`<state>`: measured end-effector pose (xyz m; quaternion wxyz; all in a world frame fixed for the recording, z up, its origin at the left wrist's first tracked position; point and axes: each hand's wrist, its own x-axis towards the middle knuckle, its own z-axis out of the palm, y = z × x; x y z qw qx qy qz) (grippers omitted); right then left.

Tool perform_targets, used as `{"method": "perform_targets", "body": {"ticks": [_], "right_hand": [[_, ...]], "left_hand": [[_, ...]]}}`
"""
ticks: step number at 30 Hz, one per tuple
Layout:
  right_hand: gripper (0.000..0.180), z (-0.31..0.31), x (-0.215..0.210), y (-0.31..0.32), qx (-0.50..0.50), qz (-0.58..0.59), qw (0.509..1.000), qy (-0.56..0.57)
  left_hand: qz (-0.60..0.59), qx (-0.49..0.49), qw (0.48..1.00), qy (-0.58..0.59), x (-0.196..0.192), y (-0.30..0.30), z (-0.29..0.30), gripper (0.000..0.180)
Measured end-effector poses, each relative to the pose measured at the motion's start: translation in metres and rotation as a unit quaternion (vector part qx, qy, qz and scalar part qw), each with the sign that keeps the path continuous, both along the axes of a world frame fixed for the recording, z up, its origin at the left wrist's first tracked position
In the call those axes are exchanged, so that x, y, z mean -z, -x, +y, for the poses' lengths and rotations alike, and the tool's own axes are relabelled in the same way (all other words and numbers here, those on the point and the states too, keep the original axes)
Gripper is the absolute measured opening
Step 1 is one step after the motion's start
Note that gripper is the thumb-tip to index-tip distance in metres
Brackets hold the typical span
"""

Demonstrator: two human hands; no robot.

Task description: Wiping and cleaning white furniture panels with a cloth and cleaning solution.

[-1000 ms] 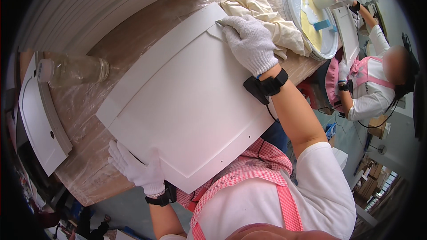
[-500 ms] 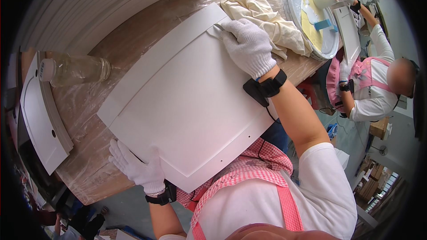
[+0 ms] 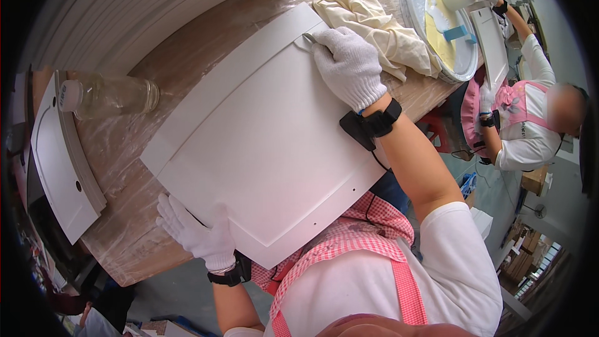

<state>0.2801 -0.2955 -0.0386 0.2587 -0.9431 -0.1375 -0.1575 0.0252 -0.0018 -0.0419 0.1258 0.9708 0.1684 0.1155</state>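
Observation:
A large white panel (image 3: 262, 118) with grooved edges lies tilted across the table, its near end against my apron. My right hand (image 3: 349, 65), in a white knit glove, is closed on a small scraper (image 3: 308, 38). Only the tool's grey metal end shows, at the groove by the panel's far right corner; the fingers hide the rest. My left hand (image 3: 199, 231), also gloved, rests along the panel's lower left edge. Its fingers are stretched out beside the edge, and the thumb lies against the panel.
A cream cloth (image 3: 374, 28) lies beyond my right hand, next to a round tub (image 3: 410, 15) bearing a glue bottle and a blue block. A clear jar (image 3: 115, 97) and smaller panels (image 3: 62, 162) are at left. Stacked boards (image 3: 156, 6) stand behind; a co-worker (image 3: 524, 112) works at right.
The scraper's tip has shifted very slightly along the groove with my right hand. The whole view has moved a little; my left hand keeps its place on the panel.

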Motion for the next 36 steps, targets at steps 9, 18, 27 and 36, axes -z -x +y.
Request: {"method": "perform_targets", "body": {"ticks": [9, 18, 27, 36], "right_hand": [[0.011, 0.004, 0.001, 0.002, 0.019, -0.005, 1.000, -0.001], [0.010, 0.006, 0.002, 0.004, 0.033, -0.018, 0.999, -0.004], [0.009, 0.009, 0.001, 0.006, 0.052, -0.012, 0.999, 0.000], [0.010, 0.009, 0.003, 0.008, 0.037, -0.015, 0.999, 0.006]], "left_hand": [[-0.002, 0.005, 1.000, 0.000, 0.002, 0.001, 0.002, 0.090], [0.006, -0.002, 1.000, 0.002, 0.000, 0.001, 0.000, 0.090], [0.001, 0.003, 1.000, -0.003, 0.002, 0.002, 0.001, 0.089], [0.000, -0.001, 1.000, 0.001, 0.001, 0.002, 0.000, 0.089]]}}
